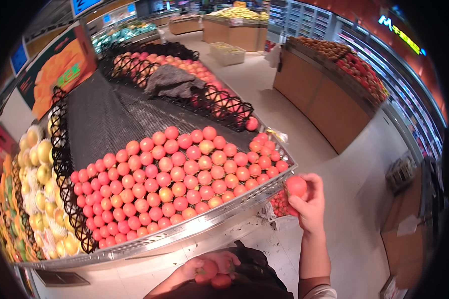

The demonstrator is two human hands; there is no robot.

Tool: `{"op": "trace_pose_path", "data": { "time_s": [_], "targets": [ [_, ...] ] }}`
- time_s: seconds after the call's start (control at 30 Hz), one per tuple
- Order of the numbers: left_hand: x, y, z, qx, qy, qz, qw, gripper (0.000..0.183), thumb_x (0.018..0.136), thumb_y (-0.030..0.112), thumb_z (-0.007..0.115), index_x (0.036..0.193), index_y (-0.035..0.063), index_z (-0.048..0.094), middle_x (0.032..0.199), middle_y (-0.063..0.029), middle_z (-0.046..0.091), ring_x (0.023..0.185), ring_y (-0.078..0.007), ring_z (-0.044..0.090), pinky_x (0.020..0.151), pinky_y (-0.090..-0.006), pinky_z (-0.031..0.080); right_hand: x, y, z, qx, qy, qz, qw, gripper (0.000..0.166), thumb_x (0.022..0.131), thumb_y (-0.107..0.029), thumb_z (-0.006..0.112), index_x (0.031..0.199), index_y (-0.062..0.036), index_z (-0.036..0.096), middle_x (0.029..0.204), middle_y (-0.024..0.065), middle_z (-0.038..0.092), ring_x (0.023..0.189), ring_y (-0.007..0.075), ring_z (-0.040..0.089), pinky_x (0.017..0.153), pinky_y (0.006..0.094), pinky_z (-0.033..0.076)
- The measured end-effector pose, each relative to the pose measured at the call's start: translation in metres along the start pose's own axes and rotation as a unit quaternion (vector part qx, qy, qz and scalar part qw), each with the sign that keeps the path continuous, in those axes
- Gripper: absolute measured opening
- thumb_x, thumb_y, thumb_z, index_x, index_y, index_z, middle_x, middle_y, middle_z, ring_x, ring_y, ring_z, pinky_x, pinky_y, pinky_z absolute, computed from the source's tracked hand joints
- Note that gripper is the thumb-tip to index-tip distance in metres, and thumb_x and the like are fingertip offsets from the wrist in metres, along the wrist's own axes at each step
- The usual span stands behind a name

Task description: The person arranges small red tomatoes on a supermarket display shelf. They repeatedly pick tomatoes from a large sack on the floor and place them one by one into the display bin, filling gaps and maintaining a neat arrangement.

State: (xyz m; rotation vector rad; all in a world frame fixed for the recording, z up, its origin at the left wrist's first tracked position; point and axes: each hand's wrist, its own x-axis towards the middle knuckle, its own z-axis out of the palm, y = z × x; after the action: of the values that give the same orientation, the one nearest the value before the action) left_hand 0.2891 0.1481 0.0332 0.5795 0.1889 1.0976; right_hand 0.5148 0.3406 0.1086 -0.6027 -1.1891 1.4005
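Note:
My right hand (311, 207), raised just off the front right corner of the display stand (194, 224), grips one red tomato (296, 186) between thumb and fingers. Low in front of my body, my left hand (223, 258) cradles several tomatoes (208, 270) close to my dark clothing. Rows of red tomatoes (177, 173) fill the front of the stand, packed side by side. A smaller heap of tomatoes (263, 149) sits at its right corner. Behind the rows, a black mesh liner (134, 108) lies bare. Below the stand, partly hidden by my right hand, are more small red tomatoes (278, 205).
Black lattice dividers (65, 187) separate pale yellow fruit in foam nets (43, 179) on the left. A grey cloth (174, 82) lies over the divider by reddish fruit (209, 76). Another wooden display (310, 93) stands right, across an aisle. White crates (228, 54) rest on the floor.

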Motion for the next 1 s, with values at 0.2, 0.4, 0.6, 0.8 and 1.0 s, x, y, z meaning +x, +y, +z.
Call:
{"op": "trace_pose_path", "data": {
  "time_s": [0.2,0.4,0.6,0.8,1.0],
  "targets": [
    [-0.033,-0.021,-0.006,0.034,0.057,0.104,0.992,0.059,0.083,0.053,0.051,0.097,-0.0028,0.062,0.128,-0.0260,0.042,0.105,-0.0343,0.053,0.099,-0.0501,0.041,0.148,0.056,0.032,-0.387,-0.164,-0.034,0.907,0.044,0.073,-0.015,0.080,0.109,-0.0060,0.056,0.095,0.0046,0.058,0.076,0.0115,0.058,0.069,0.0277,0.049],
    [-0.057,-0.059,-0.005,0.119,0.160,0.228,0.953,0.063,0.086,0.060,0.036,0.095,0.0040,0.062,0.118,-0.0293,0.047,0.099,-0.0403,0.059,0.087,-0.0511,0.048,0.232,0.081,0.019,-0.495,-0.349,0.067,0.793,0.044,0.069,-0.018,0.083,0.104,-0.0075,0.058,0.086,0.0082,0.062,0.084,0.0200,0.060,0.075,0.0334,0.048],
    [-0.047,-0.072,0.001,0.127,0.196,0.262,0.937,0.060,0.087,0.058,0.037,0.098,0.0044,0.062,0.118,-0.0282,0.047,0.098,-0.0405,0.060,0.090,-0.0511,0.046,0.252,0.095,0.024,-0.532,-0.466,0.165,0.687,0.041,0.071,-0.014,0.083,0.103,-0.0048,0.059,0.092,0.0058,0.064,0.081,0.0155,0.062,0.071,0.0318,0.051],
    [-0.027,-0.054,0.003,0.082,0.203,0.231,0.948,0.059,0.087,0.060,0.042,0.097,0.0051,0.062,0.120,-0.0257,0.046,0.098,-0.0396,0.058,0.090,-0.0512,0.045,0.261,0.103,0.019,-0.450,-0.482,0.236,0.714,0.036,0.079,-0.021,0.078,0.107,-0.0059,0.062,0.091,0.0045,0.066,0.080,0.0127,0.062,0.070,0.0288,0.050],
    [-0.017,-0.014,-0.017,0.076,0.173,0.189,0.964,0.061,0.087,0.063,0.045,0.097,0.0052,0.062,0.119,-0.0252,0.046,0.097,-0.0378,0.058,0.092,-0.0523,0.043,0.263,0.102,0.012,-0.472,-0.438,0.214,0.734,0.033,0.088,-0.034,0.069,0.104,-0.0052,0.067,0.088,0.0016,0.066,0.075,0.0097,0.058,0.071,0.0259,0.049]
  ]
}}
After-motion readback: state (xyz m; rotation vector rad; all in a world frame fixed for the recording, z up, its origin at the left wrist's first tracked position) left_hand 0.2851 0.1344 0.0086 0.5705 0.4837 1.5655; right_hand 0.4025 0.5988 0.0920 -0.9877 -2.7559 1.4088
